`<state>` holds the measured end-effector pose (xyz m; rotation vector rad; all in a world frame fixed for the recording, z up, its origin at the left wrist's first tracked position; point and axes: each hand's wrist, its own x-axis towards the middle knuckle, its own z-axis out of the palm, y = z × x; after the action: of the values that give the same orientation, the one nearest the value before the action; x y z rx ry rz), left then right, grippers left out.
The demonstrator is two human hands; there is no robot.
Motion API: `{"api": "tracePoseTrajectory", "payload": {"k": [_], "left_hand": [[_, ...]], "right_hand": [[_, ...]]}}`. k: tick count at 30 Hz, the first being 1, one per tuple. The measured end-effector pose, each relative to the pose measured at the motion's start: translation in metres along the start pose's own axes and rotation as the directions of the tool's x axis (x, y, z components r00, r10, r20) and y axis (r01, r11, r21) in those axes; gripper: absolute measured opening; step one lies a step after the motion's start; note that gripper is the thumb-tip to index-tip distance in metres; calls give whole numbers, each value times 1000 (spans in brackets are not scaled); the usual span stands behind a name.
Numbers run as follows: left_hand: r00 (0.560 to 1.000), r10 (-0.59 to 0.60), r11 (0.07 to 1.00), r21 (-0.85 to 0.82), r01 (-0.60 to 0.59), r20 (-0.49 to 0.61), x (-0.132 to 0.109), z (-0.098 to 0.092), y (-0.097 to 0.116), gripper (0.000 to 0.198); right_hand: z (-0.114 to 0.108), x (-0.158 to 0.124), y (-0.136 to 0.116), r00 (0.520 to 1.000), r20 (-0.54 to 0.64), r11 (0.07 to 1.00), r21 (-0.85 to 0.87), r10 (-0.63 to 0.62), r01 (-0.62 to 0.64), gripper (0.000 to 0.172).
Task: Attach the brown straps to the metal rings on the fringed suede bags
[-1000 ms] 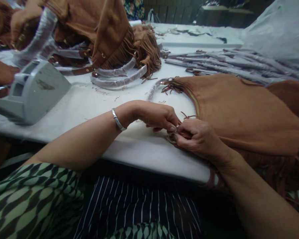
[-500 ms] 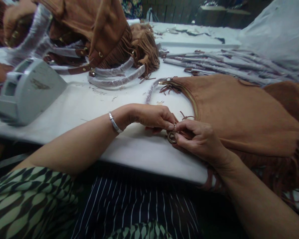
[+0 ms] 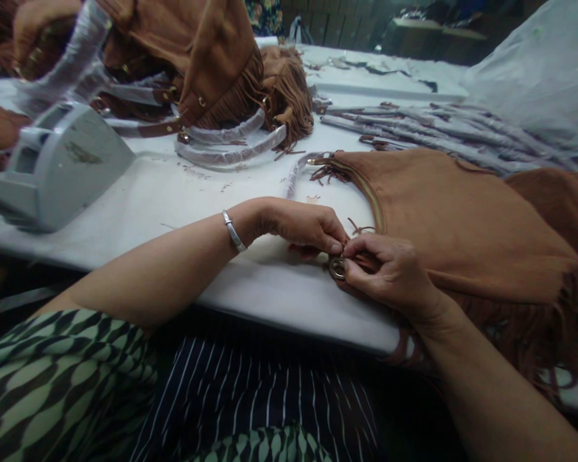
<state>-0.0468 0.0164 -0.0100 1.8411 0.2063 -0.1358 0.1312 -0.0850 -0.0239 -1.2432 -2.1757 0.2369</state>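
Note:
A brown fringed handbag (image 3: 467,218) lies on its side across the right of the white table, its zipped opening (image 3: 370,196) facing left. At its near corner is a round metal ring (image 3: 338,267). Just above the ring, my left hand (image 3: 308,228) has thumb and fingers pinched together, its fingertips meeting those of the other hand. My right hand (image 3: 390,266) pinches beside the ring, thumb close to the metal. Whatever small part sits between the fingertips is mostly hidden. A plastic-wrapped handle (image 3: 296,173) curves out from the bag's far corner.
More brown fringed bags (image 3: 212,51) with plastic-wrapped handles are heaped at the back left. A grey tape dispenser (image 3: 72,167) stands at the left. Behind the handbag lies a pile of wrapped straps (image 3: 428,125), with a clear plastic sheet (image 3: 534,70) at far right. The table edge (image 3: 289,330) runs nearby.
The view has shifted slightly, so the scene sits a little further right. Both hands keep their pinch at the ring, with only slight finger movement.

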Motion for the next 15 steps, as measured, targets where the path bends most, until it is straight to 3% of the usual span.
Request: {"api": "tracePoseTrajectory", "payload": {"k": [5, 10, 13, 15], "left_hand": [[993, 45, 998, 49, -40, -108, -2, 3, 6, 13], [943, 194, 930, 356, -90, -269, -3, 8, 11, 15], [901, 231, 816, 577, 26, -367, -5, 10, 13, 18], [893, 214, 769, 632, 96, -395, -6, 12, 11, 19]], "right_hand": [[-3, -3, -2, 993, -119, 1000, 5, -3, 4, 6], [-1, 3, 1, 973, -226, 995, -99, -44, 22, 9], [-3, 8, 4, 980, -178, 984, -171, -85, 54, 10], [-4, 9, 3, 994, -89, 986, -164, -60, 44, 12]]}}
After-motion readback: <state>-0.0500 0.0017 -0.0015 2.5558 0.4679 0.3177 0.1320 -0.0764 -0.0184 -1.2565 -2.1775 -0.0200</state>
